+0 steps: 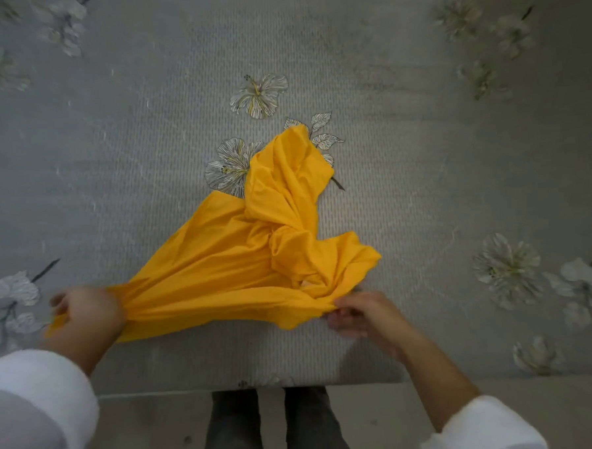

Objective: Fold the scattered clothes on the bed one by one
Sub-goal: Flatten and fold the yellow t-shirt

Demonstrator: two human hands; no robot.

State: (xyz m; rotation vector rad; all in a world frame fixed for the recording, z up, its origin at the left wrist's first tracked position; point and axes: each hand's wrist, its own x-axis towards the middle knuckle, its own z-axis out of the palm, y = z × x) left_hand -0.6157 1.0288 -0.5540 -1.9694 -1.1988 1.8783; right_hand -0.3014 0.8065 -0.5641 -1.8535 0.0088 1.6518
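Note:
A crumpled yellow garment (254, 247) lies on the grey flowered bed (146, 146), bunched and twisted toward its far end. My left hand (86, 312) grips the garment's near left corner, fingers curled round the cloth. My right hand (364, 311) pinches the near right edge of the same garment. The cloth is stretched taut between the two hands along the bed's near side. No other clothes show in this view.
The bed's near edge (248, 386) runs across the bottom, with my legs in dark trousers (274, 428) standing right against it on a beige floor. White sleeves cover both forearms. The bedspread carries printed white flowers.

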